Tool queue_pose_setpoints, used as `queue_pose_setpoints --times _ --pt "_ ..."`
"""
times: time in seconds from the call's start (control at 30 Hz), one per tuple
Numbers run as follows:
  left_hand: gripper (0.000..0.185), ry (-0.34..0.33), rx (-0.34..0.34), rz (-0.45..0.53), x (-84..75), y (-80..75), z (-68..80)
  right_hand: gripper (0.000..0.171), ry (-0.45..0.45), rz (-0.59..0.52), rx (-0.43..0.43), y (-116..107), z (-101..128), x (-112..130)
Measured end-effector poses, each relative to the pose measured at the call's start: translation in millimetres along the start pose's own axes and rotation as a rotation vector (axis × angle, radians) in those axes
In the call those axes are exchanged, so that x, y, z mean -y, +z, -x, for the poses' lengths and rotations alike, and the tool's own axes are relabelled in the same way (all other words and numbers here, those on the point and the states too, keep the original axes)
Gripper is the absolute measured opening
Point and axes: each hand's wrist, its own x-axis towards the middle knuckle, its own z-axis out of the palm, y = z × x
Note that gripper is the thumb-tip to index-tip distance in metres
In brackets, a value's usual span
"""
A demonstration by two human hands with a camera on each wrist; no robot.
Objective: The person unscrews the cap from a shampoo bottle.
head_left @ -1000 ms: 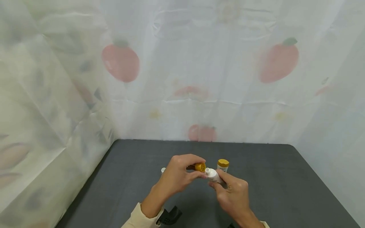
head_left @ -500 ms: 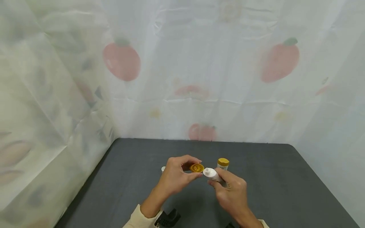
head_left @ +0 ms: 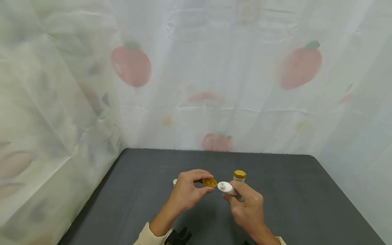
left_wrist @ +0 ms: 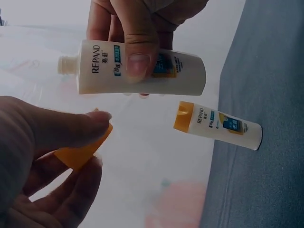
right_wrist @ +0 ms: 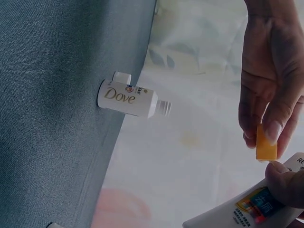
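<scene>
In the head view my left hand (head_left: 186,192) pinches a yellow bottle cap (head_left: 209,182) between thumb and fingers, its hollow underside showing. My right hand (head_left: 249,202) grips a white shampoo bottle (head_left: 225,188), tilted toward the left hand, its neck bare. A small gap separates cap and bottle. The left wrist view shows the REPAND label on the held bottle (left_wrist: 104,71), with the right thumb across its front. Behind the right hand stands a similar bottle (head_left: 239,177) with a yellow cap on.
A white Dove bottle (right_wrist: 127,99) with an uncapped neck stands on the dark table (head_left: 147,163); a small white cap-like piece (right_wrist: 122,78) is beside it. In the head view the left hand mostly hides them. A patterned curtain (head_left: 214,68) hangs behind the table.
The left hand has drawn the yellow cap leftward, away from the bottle's neck, and turned its underside into view. The right hand has shifted slightly left with the bottle.
</scene>
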Motion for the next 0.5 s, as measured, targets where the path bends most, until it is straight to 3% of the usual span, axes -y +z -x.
queue_pose_setpoints --times 0.2,0.33,0.5 --pt "0.028 -0.032 0.023 -0.08 1.5 -0.9 0.1 0.043 0.055 -0.024 0.018 1.0 0.6 -2.1" --pt "0.029 -0.017 0.036 -0.117 2.8 -1.7 -0.9 0.046 0.083 -0.054 0.008 2.8 -0.5 -1.6" --pt "0.03 0.023 0.03 -0.192 5.5 -1.3 -1.5 0.045 0.236 -0.212 0.046 4.7 -3.9 0.6"
